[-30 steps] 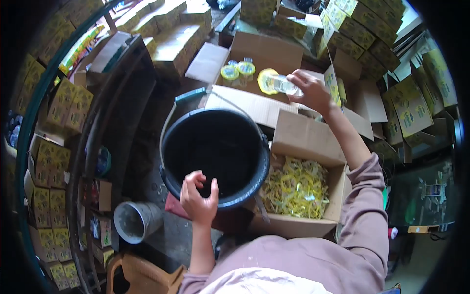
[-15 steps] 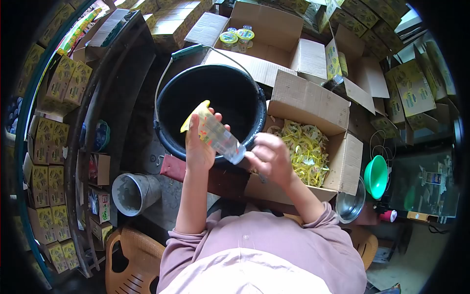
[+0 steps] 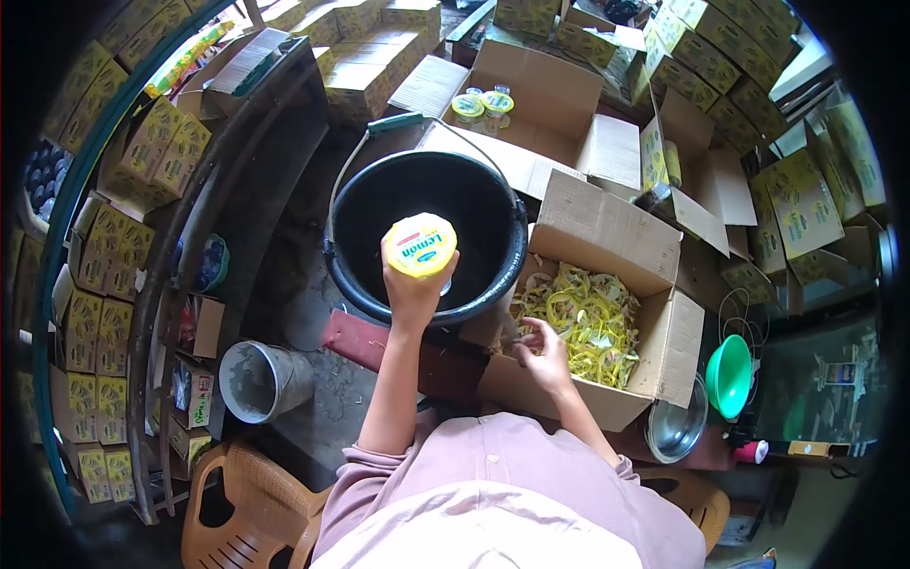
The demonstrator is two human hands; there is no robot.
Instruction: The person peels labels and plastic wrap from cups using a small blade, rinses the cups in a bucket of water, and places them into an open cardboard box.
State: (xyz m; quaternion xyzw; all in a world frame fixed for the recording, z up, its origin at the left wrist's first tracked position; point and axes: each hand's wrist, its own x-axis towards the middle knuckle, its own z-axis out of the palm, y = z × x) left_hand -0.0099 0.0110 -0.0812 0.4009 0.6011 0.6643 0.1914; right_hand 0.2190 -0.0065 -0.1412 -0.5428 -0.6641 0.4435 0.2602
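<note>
Over the black bucket [image 3: 355, 275], my left hand [image 3: 413, 296] grips a clear plastic cup whose yellow lid [image 3: 420, 245], printed "Lemon", faces up toward me. The bucket's inside is dark. My right hand [image 3: 545, 353] is held with its fingers apart and nothing in them, at the near left edge of the cardboard box [image 3: 678, 346]. Yellow strips [image 3: 578, 318] lie heaped in that box. Another open carton [image 3: 536, 76] behind the bucket holds several yellow-lidded cups [image 3: 483, 106].
A grey bucket [image 3: 265, 381] stands on the floor at left, near an orange chair [image 3: 251, 503]. Shelves with yellow cartons [image 3: 98, 356] line the left side. At right are a green bowl [image 3: 729, 376] and a metal bowl [image 3: 679, 427].
The cup has turned from lying slanted between both hands to lid up in my left hand. My right hand has let go and moved down and right. The view has shifted slightly.
</note>
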